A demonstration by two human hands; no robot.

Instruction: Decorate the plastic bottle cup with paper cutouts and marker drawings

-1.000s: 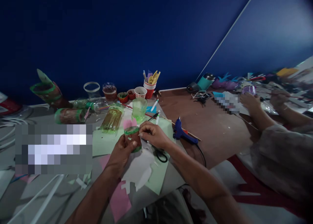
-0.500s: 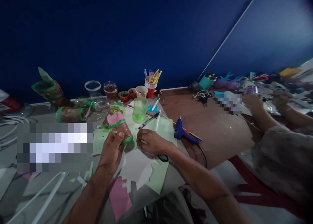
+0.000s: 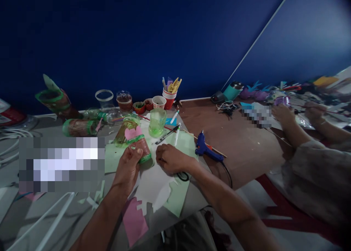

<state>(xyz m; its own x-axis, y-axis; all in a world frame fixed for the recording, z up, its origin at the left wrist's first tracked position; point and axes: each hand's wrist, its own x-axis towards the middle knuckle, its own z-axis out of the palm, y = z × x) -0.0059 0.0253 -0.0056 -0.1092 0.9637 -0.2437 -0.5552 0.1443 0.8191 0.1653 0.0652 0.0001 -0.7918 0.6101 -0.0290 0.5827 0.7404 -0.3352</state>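
My left hand (image 3: 131, 163) is closed around a small brown-painted cup (image 3: 141, 148) with green bands, tilted, with a pink paper cutout (image 3: 133, 133) standing at its top. Just right of it, my right hand (image 3: 171, 158) is low over the paper with its fingers curled together. What those fingers hold, if anything, is hidden. Beneath them lies a white paper sheet (image 3: 153, 185) with cut edges. The black handle of scissors (image 3: 183, 176) shows beside my right wrist. A green paper sheet (image 3: 178, 199) and a pink paper piece (image 3: 134, 221) lie nearer me.
A blue glue gun (image 3: 205, 148) rests right of my right hand, its cord trailing forward. Behind stand a green-tinted plastic cup (image 3: 157, 123), a red cup of tools (image 3: 169, 97) and paint cups (image 3: 139, 107). Another person's hands (image 3: 283, 115) work at the far right.
My left hand has shifted slightly to the right with the cup. My right hand has moved a little to the right, its fingers still curled over the paper.
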